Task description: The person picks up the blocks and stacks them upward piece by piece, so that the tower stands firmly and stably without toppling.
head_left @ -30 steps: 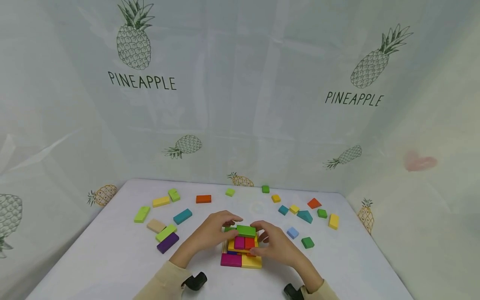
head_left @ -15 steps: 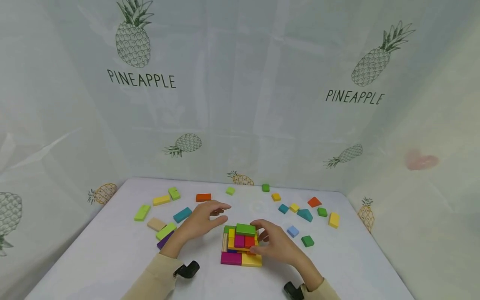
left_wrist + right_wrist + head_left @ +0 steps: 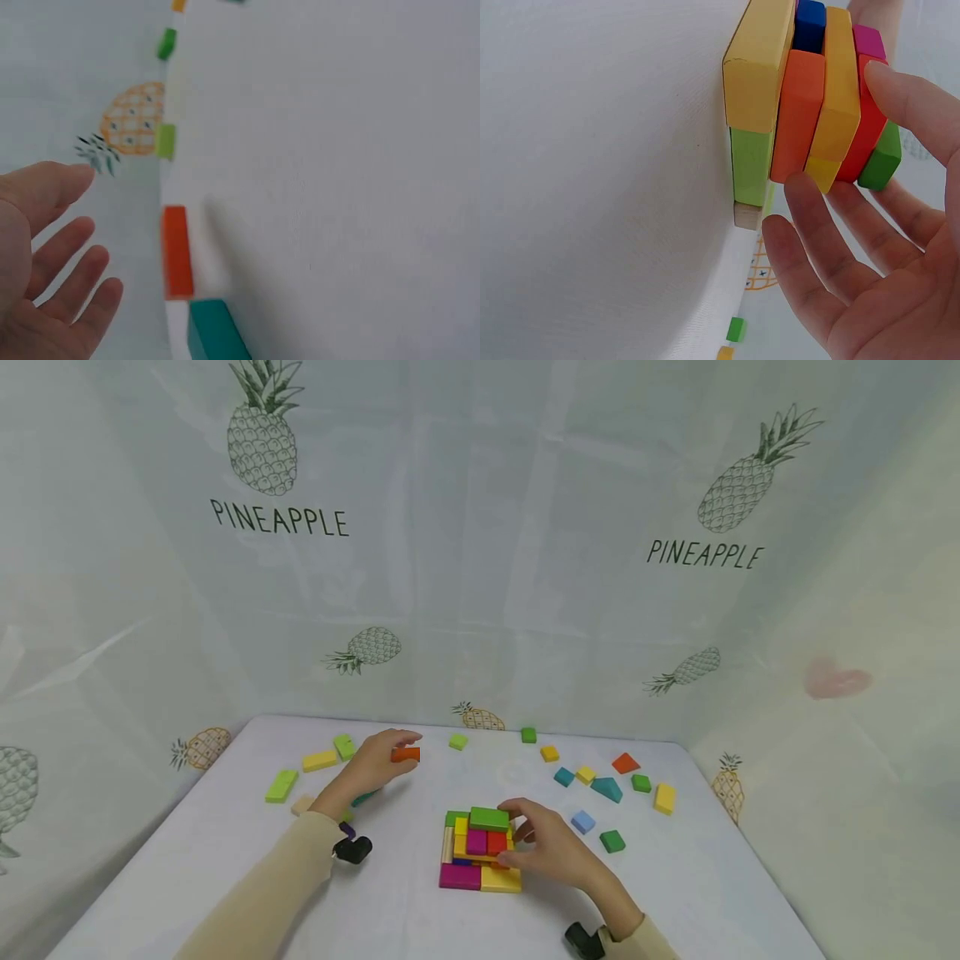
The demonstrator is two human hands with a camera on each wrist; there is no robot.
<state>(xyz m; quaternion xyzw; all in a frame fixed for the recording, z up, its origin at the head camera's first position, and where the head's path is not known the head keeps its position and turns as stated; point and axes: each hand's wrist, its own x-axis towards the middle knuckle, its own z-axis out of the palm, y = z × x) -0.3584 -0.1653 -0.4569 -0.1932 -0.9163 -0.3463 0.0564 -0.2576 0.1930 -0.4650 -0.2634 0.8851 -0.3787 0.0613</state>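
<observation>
My left hand [image 3: 377, 766] reaches to the back left of the table, thumb and fingers apart on either side of an orange block [image 3: 406, 755] in the head view. In the left wrist view a gap shows between the fingers and that orange block [image 3: 178, 253]. My right hand [image 3: 551, 852] stays at the right side of a layered block stack [image 3: 461, 877]. In the right wrist view its thumb lies by a red block [image 3: 862, 142] and loosely bent fingers lie along the stack's side. A green block [image 3: 489, 819] tops the stack.
Loose blocks lie at the left, among them a yellow block [image 3: 320, 761], a lime block [image 3: 282, 786] and a teal block [image 3: 216, 330] partly under the left arm. Several more, with a teal triangle [image 3: 607, 789], lie at the right. A pineapple-print curtain [image 3: 480, 568] stands behind.
My left hand has left the stack and moved back and left to the orange block. My right hand has stayed at the stack.
</observation>
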